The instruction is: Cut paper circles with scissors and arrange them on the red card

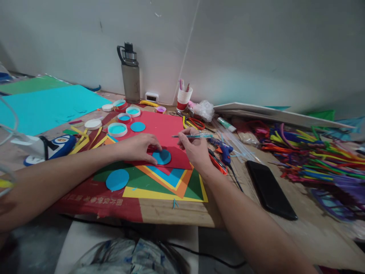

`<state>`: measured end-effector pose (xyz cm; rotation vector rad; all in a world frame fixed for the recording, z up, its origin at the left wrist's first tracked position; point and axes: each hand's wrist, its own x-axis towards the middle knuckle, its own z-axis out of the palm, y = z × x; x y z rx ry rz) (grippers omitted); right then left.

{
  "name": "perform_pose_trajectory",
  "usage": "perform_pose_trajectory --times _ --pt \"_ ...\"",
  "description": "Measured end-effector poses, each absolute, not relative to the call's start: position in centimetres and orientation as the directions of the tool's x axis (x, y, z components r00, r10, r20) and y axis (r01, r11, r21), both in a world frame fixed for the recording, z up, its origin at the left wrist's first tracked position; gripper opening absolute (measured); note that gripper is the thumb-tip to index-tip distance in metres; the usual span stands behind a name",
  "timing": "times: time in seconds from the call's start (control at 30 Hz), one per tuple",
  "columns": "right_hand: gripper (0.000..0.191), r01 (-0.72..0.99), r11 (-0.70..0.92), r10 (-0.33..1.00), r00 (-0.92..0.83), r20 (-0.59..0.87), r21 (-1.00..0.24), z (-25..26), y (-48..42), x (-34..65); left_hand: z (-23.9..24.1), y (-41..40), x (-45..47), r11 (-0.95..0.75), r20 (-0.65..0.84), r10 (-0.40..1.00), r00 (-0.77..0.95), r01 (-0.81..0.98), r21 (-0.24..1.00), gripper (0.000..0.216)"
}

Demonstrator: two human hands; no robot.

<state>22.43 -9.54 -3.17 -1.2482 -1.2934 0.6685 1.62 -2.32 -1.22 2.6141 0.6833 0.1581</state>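
Head view: L hand [139, 147] flat on blue disc [161, 156] atop red sheet [168, 131]; R hand [195, 149] gripped pen [192, 136]; several discs already cut, tracing unfinished.

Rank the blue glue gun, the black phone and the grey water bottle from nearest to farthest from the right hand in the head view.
From the right hand, which holds a pen:
1. Blue glue gun, just to its right on the table.
2. Black phone, farther right, flat near the table's front edge.
3. Grey water bottle, far back left, upright against the wall.
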Motion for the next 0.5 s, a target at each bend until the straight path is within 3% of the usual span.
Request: perform_pose_trajectory --times 0.27,0.5 --pt "0.019 0.27 0.272 0.915 0.225 0.335 -0.924 -3.4 -9.4 22.6 0.3 -1.7 0.7 -0.699 0.002 0.601 0.799 0.525 0.486 0.043" --pt "0.02 0.289 0.272 0.916 0.215 0.339 -0.918 -3.5 -9.5 22.6 0.1 -2.3 0.7 -0.788 0.116 0.46 0.88 0.344 0.511 0.023"
